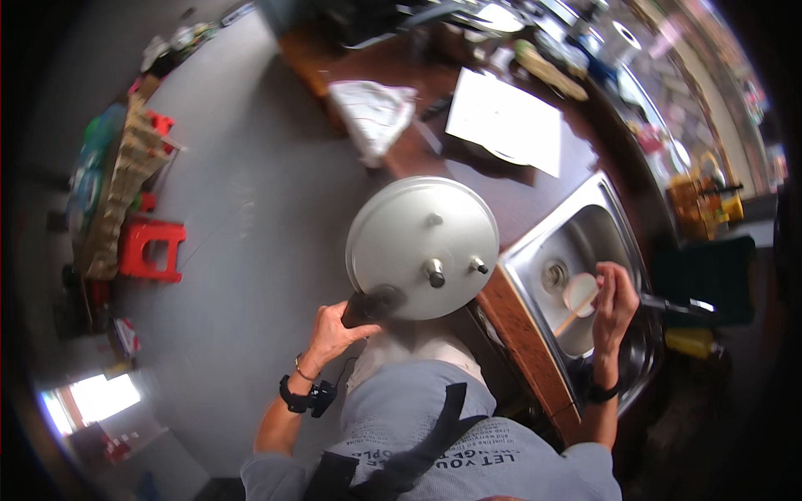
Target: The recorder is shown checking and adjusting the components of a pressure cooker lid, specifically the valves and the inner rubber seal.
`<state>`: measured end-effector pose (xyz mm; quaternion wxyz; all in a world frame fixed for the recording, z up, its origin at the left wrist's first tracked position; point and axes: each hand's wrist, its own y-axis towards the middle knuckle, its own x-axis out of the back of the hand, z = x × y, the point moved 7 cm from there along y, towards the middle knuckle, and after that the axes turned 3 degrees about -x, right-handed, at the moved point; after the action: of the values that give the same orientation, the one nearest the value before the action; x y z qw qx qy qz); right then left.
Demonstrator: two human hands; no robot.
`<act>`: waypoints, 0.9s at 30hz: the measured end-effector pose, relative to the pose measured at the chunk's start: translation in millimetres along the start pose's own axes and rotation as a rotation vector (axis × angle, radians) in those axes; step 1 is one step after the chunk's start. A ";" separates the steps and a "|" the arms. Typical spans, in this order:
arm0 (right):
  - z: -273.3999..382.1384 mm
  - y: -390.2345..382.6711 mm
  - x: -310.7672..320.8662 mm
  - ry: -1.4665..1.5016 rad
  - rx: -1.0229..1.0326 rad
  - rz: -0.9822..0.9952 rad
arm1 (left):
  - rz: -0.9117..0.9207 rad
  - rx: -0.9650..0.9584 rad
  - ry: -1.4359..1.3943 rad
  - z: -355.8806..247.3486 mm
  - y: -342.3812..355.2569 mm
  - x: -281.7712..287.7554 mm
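My left hand [332, 331] grips the black handle of a round metal pressure cooker lid [422, 246], held tilted in front of my body beside the counter edge. The lid's top faces the camera, with a vent stem and a small knob on it. My right hand [614, 301] is over the steel sink [535, 250] and holds a wooden spoon [579, 307] with its pale bowl above the basin, near the drain.
A brown wooden counter [518, 326] holds a white sheet [505, 121] and a crumpled white cloth [372, 117]. Cluttered items line the back wall. A red plastic stool [150, 249] and stacked trays [117, 192] stand on the grey floor at left.
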<state>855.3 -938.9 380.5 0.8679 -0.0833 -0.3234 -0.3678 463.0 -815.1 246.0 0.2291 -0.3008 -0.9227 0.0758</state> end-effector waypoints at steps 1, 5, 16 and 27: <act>10.8 -13.1 -21.0 0.002 0.057 -0.006 | -0.098 -0.059 0.000 0.4 -15.4 22.0; 64.1 -65.2 -110.9 0.114 0.178 0.129 | -0.398 -0.221 0.167 12.3 -87.0 93.2; 219.0 -167.0 -291.9 0.188 0.620 0.455 | -0.825 -0.080 0.248 77.5 -263.8 196.7; 323.9 -199.0 -456.0 0.495 0.376 1.025 | -0.970 0.182 -0.158 157.0 -252.4 239.5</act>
<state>318.4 -690.9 329.7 0.9841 0.0145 -0.0900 0.1526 87.2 -878.1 267.7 0.1926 0.1909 -0.9605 0.0633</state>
